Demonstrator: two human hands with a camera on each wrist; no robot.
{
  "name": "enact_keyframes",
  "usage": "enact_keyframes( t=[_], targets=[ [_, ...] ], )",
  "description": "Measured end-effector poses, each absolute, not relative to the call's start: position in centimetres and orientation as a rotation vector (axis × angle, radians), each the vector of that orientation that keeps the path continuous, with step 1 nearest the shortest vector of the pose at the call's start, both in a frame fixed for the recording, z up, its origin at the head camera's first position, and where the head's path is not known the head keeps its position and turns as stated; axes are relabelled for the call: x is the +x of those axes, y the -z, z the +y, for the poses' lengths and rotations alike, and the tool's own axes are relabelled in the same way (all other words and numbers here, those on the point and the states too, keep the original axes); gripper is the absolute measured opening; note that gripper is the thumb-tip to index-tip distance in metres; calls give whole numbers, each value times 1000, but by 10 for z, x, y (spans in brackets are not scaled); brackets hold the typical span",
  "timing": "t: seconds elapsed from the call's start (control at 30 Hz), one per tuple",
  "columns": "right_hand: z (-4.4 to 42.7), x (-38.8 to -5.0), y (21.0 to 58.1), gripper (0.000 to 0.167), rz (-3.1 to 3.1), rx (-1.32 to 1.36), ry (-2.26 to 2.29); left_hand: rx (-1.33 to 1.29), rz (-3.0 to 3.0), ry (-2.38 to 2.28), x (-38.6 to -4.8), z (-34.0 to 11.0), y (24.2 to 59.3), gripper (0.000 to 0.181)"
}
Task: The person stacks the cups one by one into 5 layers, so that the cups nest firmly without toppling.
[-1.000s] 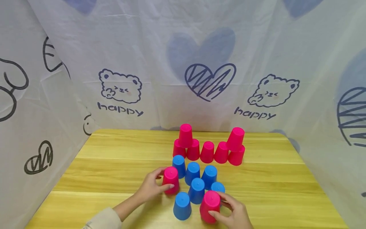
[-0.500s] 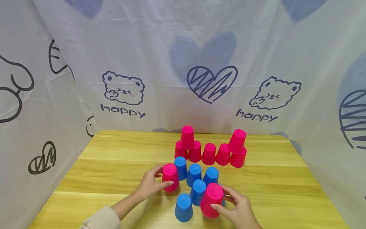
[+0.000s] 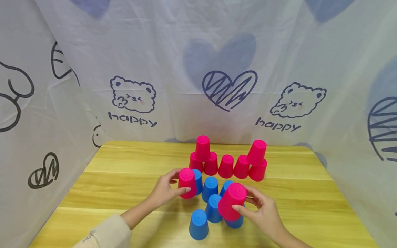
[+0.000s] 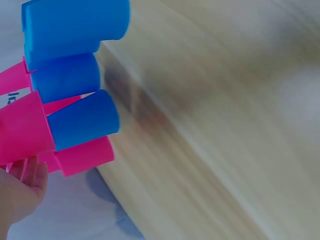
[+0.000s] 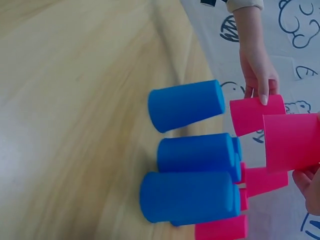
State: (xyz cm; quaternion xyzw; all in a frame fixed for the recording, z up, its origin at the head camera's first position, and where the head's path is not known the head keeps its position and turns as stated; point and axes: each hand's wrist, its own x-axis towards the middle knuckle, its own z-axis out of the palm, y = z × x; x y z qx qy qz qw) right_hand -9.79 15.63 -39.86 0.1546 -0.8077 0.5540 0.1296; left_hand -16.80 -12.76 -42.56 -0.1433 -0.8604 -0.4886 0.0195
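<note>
In the head view the left hand [image 3: 165, 191] grips an upside-down pink cup [image 3: 186, 183] beside the rear left blue cup [image 3: 197, 182]. The right hand [image 3: 263, 212] holds another pink cup [image 3: 232, 202], slightly tilted, above the front right blue cup [image 3: 234, 221], which it partly hides. Several blue cups stand upside down between and in front of the hands, one [image 3: 199, 224] nearest the front edge. In the left wrist view the left hand [image 4: 22, 192] holds its pink cup [image 4: 22, 130] off the table. The right wrist view shows the right hand [image 5: 309, 190] on its cup [image 5: 292, 142].
Behind the blue cups is a row of upside-down pink cups [image 3: 225, 166], with one pink cup [image 3: 203, 148] stacked at the left and another [image 3: 257, 153] at the right. A printed white cloth [image 3: 183, 117] hangs behind the wooden table [image 3: 124, 179].
Both hands have raised their pink cups and moved them away from the front edge. The front right blue cup's lower part has come into view beneath the right hand's cup.
</note>
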Motion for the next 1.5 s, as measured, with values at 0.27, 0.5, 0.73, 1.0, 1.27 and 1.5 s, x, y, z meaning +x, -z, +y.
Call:
enact_keyframes(
  t=[0.27, 0.5, 0.73, 1.0, 1.27, 1.5],
  targets=[
    [159, -116, 394, 46, -2329, 364, -1576, -407, -2635, 1612, -174, -113, 412, 52],
    [158, -134, 394, 46, -2370, 186, -1623, -335, -2653, 1637, -179, -102, 409, 53],
    [161, -146, 398, 47, -2385, 157, -1601, -354, -2618, 1682, -185, -90, 406, 53],
    [163, -161, 405, 49, -2394, 130, -1568, -418, -2582, 1632, -194, -79, 406, 52],
    [166, -179, 409, 51, -2404, 76, -1574, -512, -2583, 1594, -202, -63, 407, 55],
    [165, -196, 414, 52, -2389, 44, -1567, -522, -2558, 1560, -210, -50, 406, 56]
  ],
)
